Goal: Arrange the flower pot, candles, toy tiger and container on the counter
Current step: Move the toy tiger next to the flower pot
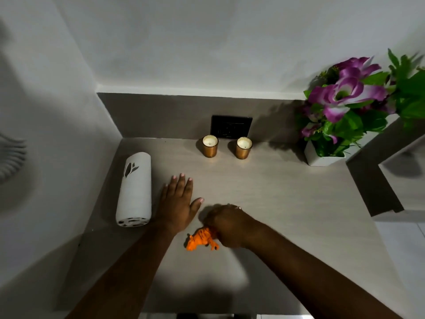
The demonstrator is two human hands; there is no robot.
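Observation:
An orange toy tiger (pixel 198 241) stands on the beige counter (pixel 287 203) near the front, and my right hand (pixel 230 226) is closed over its rear half. My left hand (pixel 178 201) lies flat and open on the counter just right of a white cylindrical container (pixel 134 189), which lies on its side at the left. Two copper-coloured candles (pixel 210 146) (pixel 243 148) stand side by side at the back by the wall. A white flower pot (pixel 322 157) with purple flowers and green leaves sits at the back right.
A black wall socket (pixel 231 126) is set in the backsplash behind the candles. Walls close the counter at the left and back. A raised ledge (pixel 377 180) borders the counter on the right, beside the pot.

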